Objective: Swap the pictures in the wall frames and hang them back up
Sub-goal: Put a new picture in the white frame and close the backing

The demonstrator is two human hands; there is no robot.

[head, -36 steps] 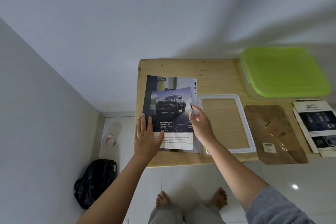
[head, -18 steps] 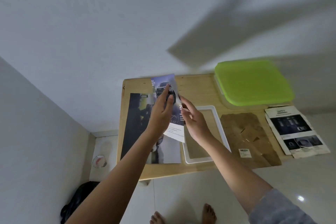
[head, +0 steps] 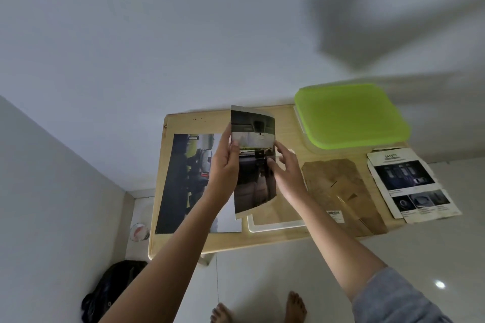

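I hold a small dark car-interior picture [head: 253, 165] upright above the wooden table [head: 225, 240]. My left hand [head: 224, 165] grips its left edge and my right hand [head: 284, 173] pinches its right edge. Under it lies an empty white frame [head: 275, 227], mostly hidden by the picture and my right hand. A larger dark picture [head: 189, 183] lies flat on the table's left part. The brown frame backing board [head: 338, 191] lies to the right of the white frame.
A clear box with a green lid [head: 349, 117] stands at the table's back right. A printed "safety" sheet [head: 412, 186] lies at the right edge. A black bag [head: 110, 294] and a small round item [head: 139, 231] sit on the floor at left. My bare feet show below.
I have lifted the small picture off the larger one and turned it over; its dark car-interior side now faces me. Both hands rose with it.
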